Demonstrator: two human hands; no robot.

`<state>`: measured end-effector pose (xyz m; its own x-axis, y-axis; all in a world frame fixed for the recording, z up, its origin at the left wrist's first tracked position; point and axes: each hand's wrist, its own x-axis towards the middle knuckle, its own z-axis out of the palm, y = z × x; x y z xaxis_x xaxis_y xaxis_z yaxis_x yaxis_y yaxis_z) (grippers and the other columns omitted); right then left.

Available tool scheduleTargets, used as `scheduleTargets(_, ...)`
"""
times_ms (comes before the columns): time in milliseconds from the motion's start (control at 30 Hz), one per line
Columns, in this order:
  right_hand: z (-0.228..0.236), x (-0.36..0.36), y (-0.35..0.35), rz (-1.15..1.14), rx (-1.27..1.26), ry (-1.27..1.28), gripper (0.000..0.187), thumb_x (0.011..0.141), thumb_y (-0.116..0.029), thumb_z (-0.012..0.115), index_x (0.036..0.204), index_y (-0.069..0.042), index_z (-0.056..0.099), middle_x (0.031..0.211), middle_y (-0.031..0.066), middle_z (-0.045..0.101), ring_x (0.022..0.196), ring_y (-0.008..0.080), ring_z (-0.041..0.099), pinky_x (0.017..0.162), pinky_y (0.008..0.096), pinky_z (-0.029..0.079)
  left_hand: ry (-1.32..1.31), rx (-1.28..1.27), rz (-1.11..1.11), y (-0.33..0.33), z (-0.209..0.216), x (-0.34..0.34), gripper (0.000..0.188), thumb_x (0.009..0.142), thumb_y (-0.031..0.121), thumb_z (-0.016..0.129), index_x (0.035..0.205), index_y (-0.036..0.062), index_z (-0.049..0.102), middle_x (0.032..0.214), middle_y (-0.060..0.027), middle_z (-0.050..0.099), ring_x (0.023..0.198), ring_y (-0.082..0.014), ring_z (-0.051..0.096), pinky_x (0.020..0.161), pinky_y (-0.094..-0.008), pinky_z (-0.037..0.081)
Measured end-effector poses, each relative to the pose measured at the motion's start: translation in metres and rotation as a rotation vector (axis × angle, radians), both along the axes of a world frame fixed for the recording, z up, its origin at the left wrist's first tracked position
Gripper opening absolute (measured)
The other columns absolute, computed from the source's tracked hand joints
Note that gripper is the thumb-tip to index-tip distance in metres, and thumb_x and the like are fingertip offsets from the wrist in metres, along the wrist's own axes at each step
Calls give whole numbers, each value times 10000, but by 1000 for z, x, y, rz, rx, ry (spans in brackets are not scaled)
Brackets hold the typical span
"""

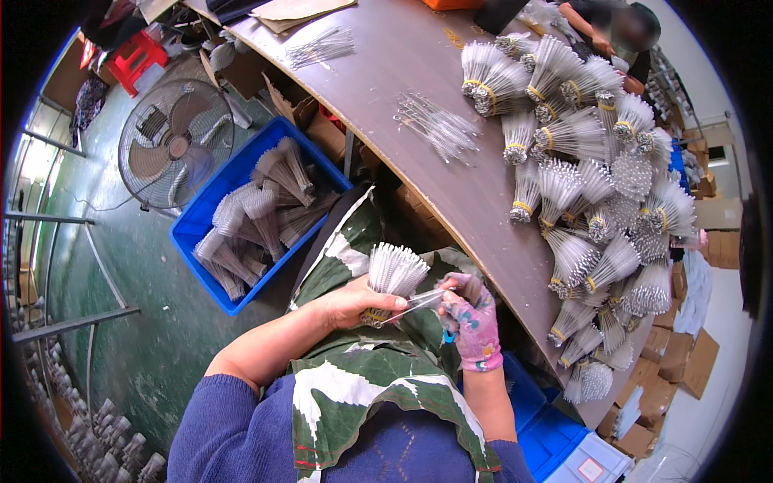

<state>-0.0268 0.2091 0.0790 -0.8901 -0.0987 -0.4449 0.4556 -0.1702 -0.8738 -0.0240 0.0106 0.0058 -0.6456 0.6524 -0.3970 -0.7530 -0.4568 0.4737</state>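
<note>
Green floor [88, 193] ran down your left and a brown table [386, 88] curved off to your right. Your bundle of white-tipped wire brushes [398, 270] was up over your lap, just off the table edge, tips up and leaning a bit. Your bare left hand [354, 303] was wrapped snugly around its lower part, thumb across the front. Your gloved right hand [477, 326] had its fingertips pinched together on a thin pale strand [419, 301] reaching to the bundle's base. Could've been a stretched band or a stray brush, too blurry to say.

Looked to me like you were mid-way through binding or evening up that bunch. I'd say the next move called for a firm left grip while the right controlled the strand.

Further out, loose brushes [439, 127] lay on the table, with yellow-banded bundles [568, 258] heaped beyond. More bunches sat in the blue tub [205, 280] to your left, near a floor fan [175, 145].
</note>
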Motion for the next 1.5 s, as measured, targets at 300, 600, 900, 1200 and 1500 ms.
scheduleTargets(300, 1, 11, 77, -344, -254, 204, 142, 850, -28, 538, 987, -66, 545, 835, 79, 539, 557, 91, 467, 389, 177, 326, 1254, -1019, -17, 42, 79, -82, 696, 617, 146, 679, 1217, -11, 366, 1038, -205, 489, 974, -364, 528, 826, -412, 434)
scheduleTargets(600, 0, 23, 77, -464, -180, 178, 127, 865, -39, 532, 988, -71, 538, 691, 67, 528, 444, 67, 403, 369, 169, 295, 1804, -1217, -42, 113, 61, -126, 726, 634, 124, 708, 1278, 57, 382, 1126, -113, 519, 1026, -267, 499, 901, -392, 394)
scheduleTargets(900, 2, 21, 44, -426, 102, 171, 121, 830, -46, 604, 943, -71, 571, 815, -10, 566, 585, 53, 504, 482, 162, 365, 1524, -865, -92, 79, 85, -53, 339, 792, 139, 610, 1096, 29, 509, 914, -151, 586, 879, -309, 572, 782, -402, 446)
scheduleTargets(1200, 2, 30, 24, 33, 118, 68, 296, 884, -56, 534, 1178, -26, 514, 950, 22, 564, 777, 63, 532, 650, 188, 448, 556, -402, -5, 53, 33, 1, 219, 936, 224, 471, 1004, 22, 520, 736, 19, 492, 688, -65, 454, 635, -229, 400)
scheduleTargets(1500, 9, 29, 40, 324, 75, -284, 287, 934, -289, 458, 1064, -51, 552, 727, 7, 559, 570, 73, 527, 475, 178, 381, 300, -336, -125, 36, 35, 13, 210, 908, 245, 487, 891, 48, 557, 681, 43, 498, 608, -31, 417, 554, -195, 344)
